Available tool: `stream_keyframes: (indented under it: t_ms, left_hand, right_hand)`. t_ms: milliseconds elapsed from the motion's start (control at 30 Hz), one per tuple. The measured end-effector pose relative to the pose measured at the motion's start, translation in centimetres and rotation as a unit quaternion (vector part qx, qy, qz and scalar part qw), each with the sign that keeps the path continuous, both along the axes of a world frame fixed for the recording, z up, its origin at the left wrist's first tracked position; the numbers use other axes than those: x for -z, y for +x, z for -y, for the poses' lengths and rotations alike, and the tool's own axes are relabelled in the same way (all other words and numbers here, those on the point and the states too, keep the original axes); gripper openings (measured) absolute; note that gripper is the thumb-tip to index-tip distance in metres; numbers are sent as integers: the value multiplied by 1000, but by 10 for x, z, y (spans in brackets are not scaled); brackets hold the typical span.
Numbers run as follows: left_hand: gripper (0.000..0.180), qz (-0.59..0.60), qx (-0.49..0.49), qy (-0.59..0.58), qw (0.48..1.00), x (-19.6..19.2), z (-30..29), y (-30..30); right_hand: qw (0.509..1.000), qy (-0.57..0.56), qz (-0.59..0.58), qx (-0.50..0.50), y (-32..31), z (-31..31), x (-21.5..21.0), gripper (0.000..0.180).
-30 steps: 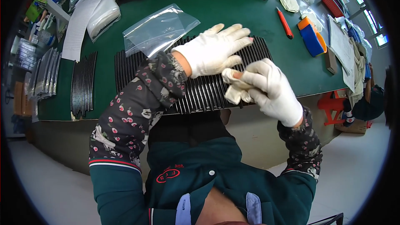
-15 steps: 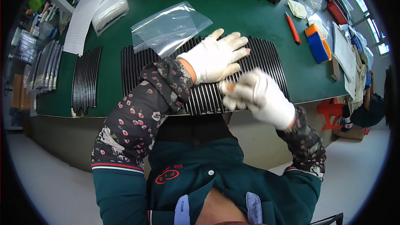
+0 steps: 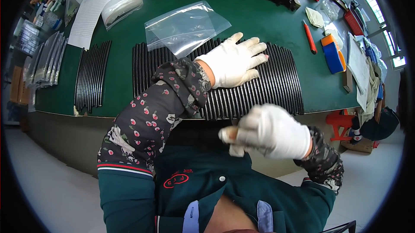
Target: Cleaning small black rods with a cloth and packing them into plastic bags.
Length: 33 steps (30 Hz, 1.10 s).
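Head view: left hand (image 3: pixel 233 62) spread flat on stiff, light black strips (image 3: pixel 268 90); right hand (image 3: pixel 270 131), nearer, pinches a soft cloth (image 3: pixel 237 150), probably; strips lift best by the ends.

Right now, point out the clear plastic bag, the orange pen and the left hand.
clear plastic bag (image 3: pixel 186 28), head view, middle of the bag
orange pen (image 3: pixel 309 38), head view, mid-barrel
left hand (image 3: pixel 233 60), head view, back of the glove
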<state>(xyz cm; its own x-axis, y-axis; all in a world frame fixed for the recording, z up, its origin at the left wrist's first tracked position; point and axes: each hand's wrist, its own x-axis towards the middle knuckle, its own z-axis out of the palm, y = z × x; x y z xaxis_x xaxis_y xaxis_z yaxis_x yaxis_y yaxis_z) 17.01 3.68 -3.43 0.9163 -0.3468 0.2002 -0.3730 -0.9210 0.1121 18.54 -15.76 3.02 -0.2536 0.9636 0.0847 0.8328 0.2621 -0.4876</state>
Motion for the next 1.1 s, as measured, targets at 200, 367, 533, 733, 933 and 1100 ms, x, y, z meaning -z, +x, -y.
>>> stream_keyframes:
  t_ms: [200, 367, 533, 733, 933, 1100]
  left_hand:
    - [51, 7, 6, -9, 1000, 0, 4, 5]
    - [53, 34, 8, -69, 997, 0, -5, -6]
    - [52, -60, 32, -108, 992, -26, -33, -40]
    - [54, -10, -11, 23, 1000, -9, -45, -70]
    - [55, -3, -8, 84, 996, -9, -46, -68]
    - [53, 4, -14, 10, 1000, -4, -44, -67]
  right_hand:
    - [1000, 11, -10, 20, -2, -9, 12, 25]
    - [998, 3, -57, -20, -4, 1, 2, 38]
    - [973, 164, 32, 159, 13, -24, -3, 43]
    - [997, -32, 9, -74, -21, -31, 18, 22]
    - [974, 186, 12, 128, -16, -54, 15, 34]
    - [990, -28, 30, -131, -38, -32, 17, 28]
